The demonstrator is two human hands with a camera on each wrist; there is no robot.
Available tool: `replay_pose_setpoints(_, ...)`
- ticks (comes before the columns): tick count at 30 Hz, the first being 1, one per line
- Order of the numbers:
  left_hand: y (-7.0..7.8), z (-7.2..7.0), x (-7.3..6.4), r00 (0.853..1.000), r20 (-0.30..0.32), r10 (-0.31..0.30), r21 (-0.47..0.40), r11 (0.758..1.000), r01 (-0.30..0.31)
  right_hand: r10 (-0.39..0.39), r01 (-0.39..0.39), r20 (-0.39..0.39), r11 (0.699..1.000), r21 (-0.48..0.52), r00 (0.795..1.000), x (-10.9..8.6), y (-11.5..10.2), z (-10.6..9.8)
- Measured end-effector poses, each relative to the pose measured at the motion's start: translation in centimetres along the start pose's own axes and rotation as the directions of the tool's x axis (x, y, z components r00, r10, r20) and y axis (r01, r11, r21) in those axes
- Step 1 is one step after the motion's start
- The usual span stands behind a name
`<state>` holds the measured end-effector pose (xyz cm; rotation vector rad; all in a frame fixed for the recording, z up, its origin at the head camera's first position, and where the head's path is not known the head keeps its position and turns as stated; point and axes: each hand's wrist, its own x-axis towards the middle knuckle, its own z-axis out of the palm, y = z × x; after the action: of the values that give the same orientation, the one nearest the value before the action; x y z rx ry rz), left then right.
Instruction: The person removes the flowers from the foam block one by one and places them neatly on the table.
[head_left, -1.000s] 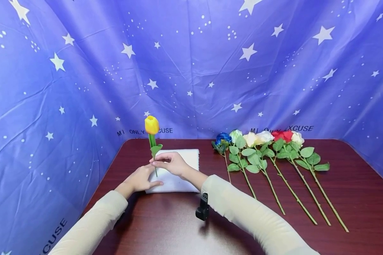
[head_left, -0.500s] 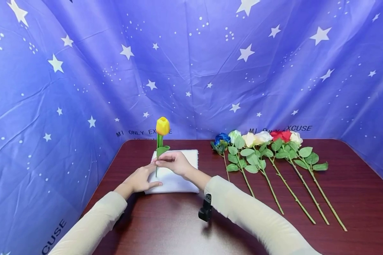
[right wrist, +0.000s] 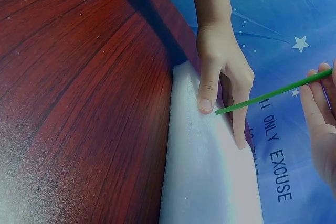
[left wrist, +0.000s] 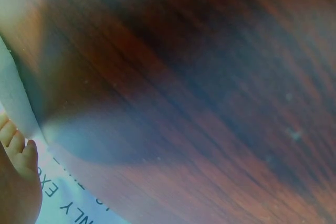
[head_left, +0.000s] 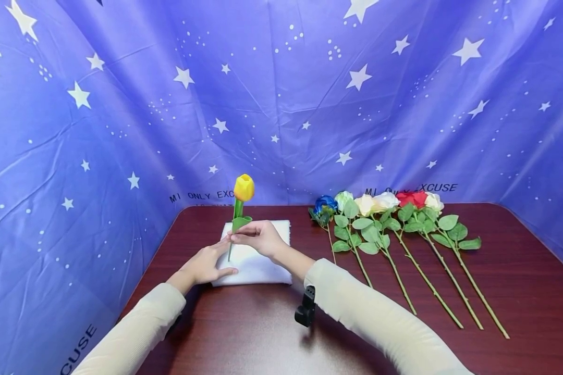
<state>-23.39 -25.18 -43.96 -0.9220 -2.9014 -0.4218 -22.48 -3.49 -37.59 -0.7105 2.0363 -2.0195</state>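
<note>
In the head view my right hand pinches the stem of a yellow tulip between thumb and fingers. The tulip stands nearly upright with a slight lean to the right. Its lower stem end comes down at the top of a white foam block. My left hand presses on the block's left part with thumb and forefinger spread. The right wrist view shows the green stem slanting down, its tip close beside the left thumb. Only part of the left hand appears in the left wrist view.
Several roses lie side by side on the dark red wooden table, among them a blue rose and a red rose. A black wrist camera hangs under the right sleeve. A starry blue-purple curtain surrounds the table.
The tulip's head has moved right and slightly down, going from a left lean to a slight right lean. My right hand has shifted a little right. My left hand keeps its place.
</note>
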Motion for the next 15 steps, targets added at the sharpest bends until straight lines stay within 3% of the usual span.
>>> replay_pose_setpoints(9,-0.2,0.1,0.1,1.0,-0.001,0.01,-0.022,1.0,-0.01,0.004,-0.004,-0.041,1.0,-0.006,0.999,-0.3,-0.3,-0.6)
replay_pose_setpoints(15,-0.3,0.1,0.1,1.0,0.005,-0.003,-0.022,1.0,0.003,-0.004,0.008,-0.04,0.994,0.105,0.999,-0.4,-0.6,-1.5)
